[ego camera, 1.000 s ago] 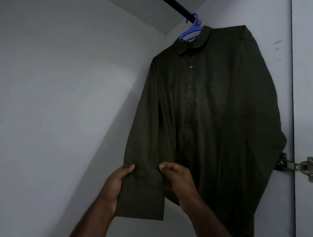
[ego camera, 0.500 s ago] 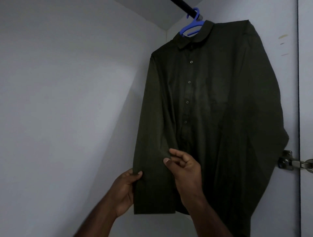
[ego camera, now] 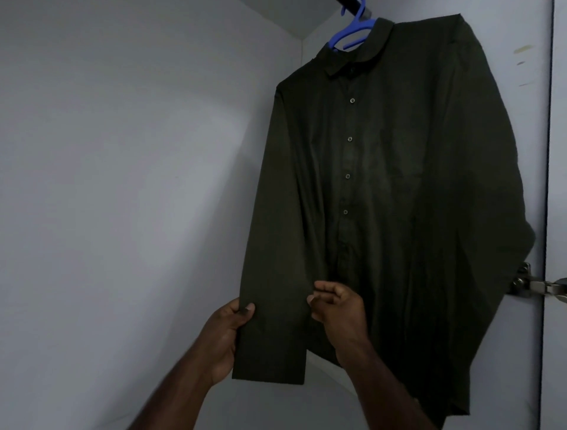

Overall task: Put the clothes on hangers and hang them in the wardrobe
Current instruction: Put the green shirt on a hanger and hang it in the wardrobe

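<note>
A dark olive button-up shirt point(ego camera: 399, 184) hangs inside the wardrobe on a blue plastic hanger point(ego camera: 351, 32), hooked over a black rail point(ego camera: 352, 3) at the top. Its left sleeve point(ego camera: 276, 276) hangs straight down. My left hand point(ego camera: 228, 334) holds the sleeve's outer edge near the cuff, thumb on the front of the cloth. My right hand point(ego camera: 336, 310) is at the sleeve's inner edge, fingers curled and pinching the fabric.
Pale grey wardrobe walls point(ego camera: 122, 184) surround the shirt, with much room to its left. At the right stands the wardrobe's side panel point(ego camera: 557, 153) carrying a metal door hinge point(ego camera: 537, 284), close to the shirt's right side.
The view has tilted slightly; the shirt and hanger sit higher in frame. Both hands stay at the sleeve's lower part, with the right hand's fingers more curled on the inner edge.
</note>
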### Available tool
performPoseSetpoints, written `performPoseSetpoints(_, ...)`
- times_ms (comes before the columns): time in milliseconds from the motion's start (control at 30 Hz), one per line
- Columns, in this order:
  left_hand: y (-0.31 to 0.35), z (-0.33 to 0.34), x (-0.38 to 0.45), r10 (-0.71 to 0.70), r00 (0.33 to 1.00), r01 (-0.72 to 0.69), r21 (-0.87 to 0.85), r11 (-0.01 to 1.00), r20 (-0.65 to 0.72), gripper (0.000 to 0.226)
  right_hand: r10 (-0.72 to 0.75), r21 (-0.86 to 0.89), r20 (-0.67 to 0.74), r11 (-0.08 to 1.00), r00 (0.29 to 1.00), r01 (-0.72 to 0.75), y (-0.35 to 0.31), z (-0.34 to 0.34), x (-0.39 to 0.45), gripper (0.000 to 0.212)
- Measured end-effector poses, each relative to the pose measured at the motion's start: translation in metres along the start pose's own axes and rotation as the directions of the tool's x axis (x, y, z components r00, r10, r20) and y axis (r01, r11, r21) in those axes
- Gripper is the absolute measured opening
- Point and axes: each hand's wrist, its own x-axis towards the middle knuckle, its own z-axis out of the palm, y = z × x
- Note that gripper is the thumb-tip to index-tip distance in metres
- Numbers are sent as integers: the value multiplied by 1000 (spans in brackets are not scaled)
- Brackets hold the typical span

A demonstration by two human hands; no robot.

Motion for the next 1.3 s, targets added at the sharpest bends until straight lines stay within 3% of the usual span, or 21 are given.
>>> performPoseSetpoints(167, -4, 3, 1, 52, 999, -52, 62, 997, -8, 31, -45, -132, -55, 990, 997, 38, 3, 2, 1, 23)
performPoseSetpoints(267, -5, 13, -1, 165, 980, -126, 290, 949, -114, 26, -126, -258, -54, 960, 991, 108, 2, 5, -8, 21)
performPoseSetpoints(333, -5, 27, -7, 291, 946, -203, 438, 876, -144, 26, -144, -256, 31, 955, 989, 147, 2, 11, -15, 17)
performPoseSetpoints(400, -7, 44, -16, 284, 957, -251, 340, 906, -52, 26, -140, -199, 180, 964, 974, 175, -2, 19, -23, 13)
performPoseSetpoints(467, -7, 58, -22, 162, 982, -176, 153, 972, 96, 47, -144, -177, 263, 965, 954, 195, -5, 20, -29, 14)
performPoseSetpoints(533, -9, 63, -23, 78, 980, -97, 94, 991, 185, 64, -135, -179, 250, 967, 959, 182, -5, 15, -31, 20)
performPoseSetpoints(600, -9, 64, -23, 39, 973, -65, 108, 992, 225, 65, -103, -191, 224, 970, 969, 147, -4, 3, -31, 23)
performPoseSetpoints(667, -9, 66, -19, 73, 979, -102, 147, 984, 189, 47, -73, -189, 204, 975, 976, 112, -5, -9, -30, 25)
performPoseSetpoints(733, -13, 65, -10, 149, 988, -154, 200, 968, 37, 24, -37, -128, 174, 990, 984, 60, -9, -24, -30, 26)
performPoseSetpoints(800, -18, 64, -4, 120, 990, -106, 179, 978, -73, 16, 12, -20, 187, 1000, 982, -8, -14, -41, -29, 26)
performPoseSetpoints(900, -26, 66, 2, -75, 997, 75, -16, 997, -11, 26, 29, 77, 172, 996, 985, -43, -19, -66, -26, 25)
performPoseSetpoints(967, -28, 70, 1, -103, 993, 108, -97, 989, 50, 31, 34, 36, 95, 999, 995, -38, -19, -75, -22, 21)
performPoseSetpoints(1033, -30, 76, -1, -51, 996, 58, -96, 994, 75, 34, 30, -36, 29, 999, 999, -29, -17, -81, -20, 18)
performPoseSetpoints(1200, -37, 84, -6, 251, 968, -249, -86, 965, 19, 41, -80, -37, -46, 996, 996, 79, -16, -87, -13, 18)
performPoseSetpoints(1300, -47, 84, -5, 220, 974, -221, -17, 975, -52, 36, -33, -120, -70, 993, 997, 24, -8, -82, -13, 17)
